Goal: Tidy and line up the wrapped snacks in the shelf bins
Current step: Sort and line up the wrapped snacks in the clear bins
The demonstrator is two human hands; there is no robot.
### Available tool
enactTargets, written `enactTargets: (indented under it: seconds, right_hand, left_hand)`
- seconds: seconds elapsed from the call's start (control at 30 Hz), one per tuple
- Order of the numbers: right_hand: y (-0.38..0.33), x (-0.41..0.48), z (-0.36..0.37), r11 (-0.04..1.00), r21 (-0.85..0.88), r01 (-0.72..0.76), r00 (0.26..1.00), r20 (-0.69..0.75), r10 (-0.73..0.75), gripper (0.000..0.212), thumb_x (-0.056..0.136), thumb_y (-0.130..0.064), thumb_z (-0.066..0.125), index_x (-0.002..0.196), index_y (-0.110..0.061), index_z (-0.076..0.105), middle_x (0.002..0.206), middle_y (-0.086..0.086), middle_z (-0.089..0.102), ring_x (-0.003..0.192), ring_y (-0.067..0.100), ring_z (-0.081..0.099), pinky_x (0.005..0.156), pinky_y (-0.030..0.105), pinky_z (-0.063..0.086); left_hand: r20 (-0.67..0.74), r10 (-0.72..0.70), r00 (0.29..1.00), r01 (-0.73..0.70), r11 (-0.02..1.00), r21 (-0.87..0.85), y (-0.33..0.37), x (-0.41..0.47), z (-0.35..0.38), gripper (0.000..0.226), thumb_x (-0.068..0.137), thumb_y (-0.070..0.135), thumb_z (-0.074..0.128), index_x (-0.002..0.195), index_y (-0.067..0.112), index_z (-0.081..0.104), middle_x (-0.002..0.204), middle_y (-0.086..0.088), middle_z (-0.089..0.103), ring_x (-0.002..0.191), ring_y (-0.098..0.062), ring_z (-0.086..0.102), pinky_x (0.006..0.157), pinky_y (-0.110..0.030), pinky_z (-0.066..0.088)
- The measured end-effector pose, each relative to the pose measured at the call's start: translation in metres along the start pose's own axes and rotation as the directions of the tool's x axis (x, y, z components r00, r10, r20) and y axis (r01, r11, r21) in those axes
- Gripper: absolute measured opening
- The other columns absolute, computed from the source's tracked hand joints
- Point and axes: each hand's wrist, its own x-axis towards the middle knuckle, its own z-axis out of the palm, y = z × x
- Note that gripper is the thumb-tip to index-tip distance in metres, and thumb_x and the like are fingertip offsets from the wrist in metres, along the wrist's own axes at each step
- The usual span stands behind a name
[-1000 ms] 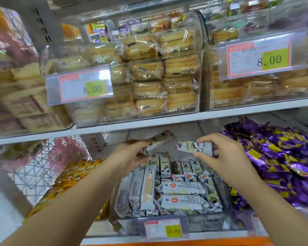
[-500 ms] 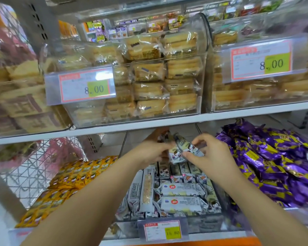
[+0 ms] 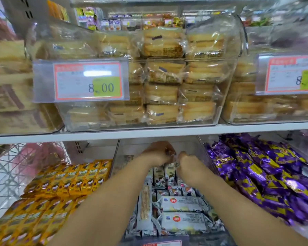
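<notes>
Both hands were deep in the middle bin (image 3: 130, 150) on the lower shelf, almost touching at its back. The left hand (image 3: 156, 154) had its fingers curled, its grip pinching the end of a small wrapped snack (image 3: 170, 153) that poked out toward the right hand (image 3: 188, 166). The right hand was curled too, knuckles up, but I could not tell whether its grip held anything. Just below the two grips a few white-wrapped snacks (image 3: 169, 168) stood on end; nearer the person than the grips, more lay flat and crosswise. Left of the grips sat rows of yellow packets (image 3: 75, 180), and right of them a heap of purple packets (image 3: 260, 174). Above the grips ran the white shelf edge (image 3: 149, 133), carrying clear bins of wrapped cakes (image 3: 162, 93) with a price tag (image 3: 89, 80).
</notes>
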Motion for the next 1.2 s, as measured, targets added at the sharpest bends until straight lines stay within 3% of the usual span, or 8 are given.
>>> enactTargets:
  seconds: [0.17,0.43,0.6,0.7,0.83,0.93,1.03,1.2]
  right_hand:
    - [0.001,0.003,0.009,0.999,-0.033,-0.009,0.992,0.126,0.013,0.021,0.096,-0.006,0.044,0.116,-0.004,0.051,0.127,0.018,0.052,0.117,0.028,0.051,0.085,0.028,0.043]
    - [0.009,0.002,0.009,1.0,0.019,-0.01,0.984,0.177,0.006,0.028,0.095,-0.008,0.045,0.121,-0.002,0.054,0.124,0.017,0.056,0.112,0.027,0.055,0.085,0.025,0.043]
    - [0.005,-0.02,-0.018,0.981,0.147,0.124,0.98,0.138,-0.144,0.035,0.097,-0.008,0.041,0.128,-0.016,0.054,0.121,0.005,0.054,0.106,0.019,0.055,0.08,0.022,0.042]
    - [0.008,-0.042,-0.042,0.952,0.2,0.231,0.956,0.133,-0.26,0.032,0.096,-0.015,0.047,0.124,-0.025,0.057,0.123,-0.004,0.057,0.11,0.009,0.057,0.09,0.021,0.044]
    - [0.013,-0.066,-0.06,0.928,0.225,0.297,0.883,0.305,-0.357,0.03,0.089,-0.026,0.063,0.119,-0.032,0.06,0.102,-0.022,0.057,0.102,-0.004,0.057,0.088,0.012,0.045]
    - [0.014,-0.074,-0.056,0.927,0.142,0.347,0.851,0.369,-0.375,0.037,0.088,-0.03,0.065,0.124,-0.031,0.056,0.108,-0.018,0.055,0.105,-0.002,0.053,0.086,0.01,0.041]
    - [0.014,-0.074,-0.051,0.925,0.114,0.361,0.853,0.36,-0.378,0.039,0.089,-0.027,0.063,0.127,-0.029,0.054,0.123,-0.011,0.056,0.107,0.004,0.054,0.09,0.017,0.042]
    - [0.016,-0.074,-0.048,0.922,0.127,0.365,0.859,0.335,-0.386,0.041,0.09,-0.024,0.062,0.129,-0.028,0.052,0.123,-0.009,0.056,0.107,0.006,0.055,0.085,0.014,0.041]
  left_hand:
    - [0.056,-0.072,0.996,0.061,0.983,0.176,-0.02,0.012,0.01,0.039,0.092,0.046,0.057,0.116,0.017,0.06,0.118,-0.003,0.063,0.104,-0.022,0.057,0.092,-0.036,0.047]
    - [0.166,-0.072,0.984,0.042,0.983,0.178,-0.029,0.017,0.013,0.052,0.088,0.054,0.056,0.126,0.018,0.053,0.13,-0.003,0.054,0.115,-0.023,0.051,0.097,-0.034,0.042]
    - [0.256,-0.073,0.964,0.032,0.987,0.16,-0.033,0.021,0.01,0.054,0.087,0.052,0.06,0.128,0.018,0.054,0.131,-0.001,0.055,0.113,-0.023,0.052,0.089,-0.029,0.041]
    - [0.243,-0.086,0.966,0.04,0.982,0.185,-0.028,0.021,0.013,0.048,0.089,0.046,0.06,0.129,0.021,0.053,0.134,0.0,0.052,0.12,-0.022,0.049,0.103,-0.038,0.039]
    - [0.218,-0.111,0.97,0.052,0.965,0.256,-0.022,0.017,0.013,0.047,0.089,0.047,0.059,0.129,0.025,0.053,0.138,0.001,0.049,0.123,-0.023,0.046,0.109,-0.049,0.031]
    - [0.17,-0.089,0.981,0.03,0.947,0.321,-0.017,0.007,0.008,0.05,0.091,0.053,0.053,0.134,0.029,0.047,0.144,-0.001,0.042,0.13,-0.025,0.041,0.111,-0.05,0.027]
    - [0.116,0.031,0.993,-0.06,0.967,0.249,-0.008,-0.014,-0.005,0.046,0.092,0.052,0.051,0.133,0.032,0.048,0.144,0.003,0.041,0.13,-0.02,0.041,0.11,-0.04,0.031]
    - [0.218,0.205,0.954,-0.207,0.978,-0.015,0.002,-0.073,-0.026,0.019,0.088,0.037,0.064,0.106,0.033,0.063,0.107,0.019,0.063,0.103,0.004,0.057,0.085,-0.009,0.04]
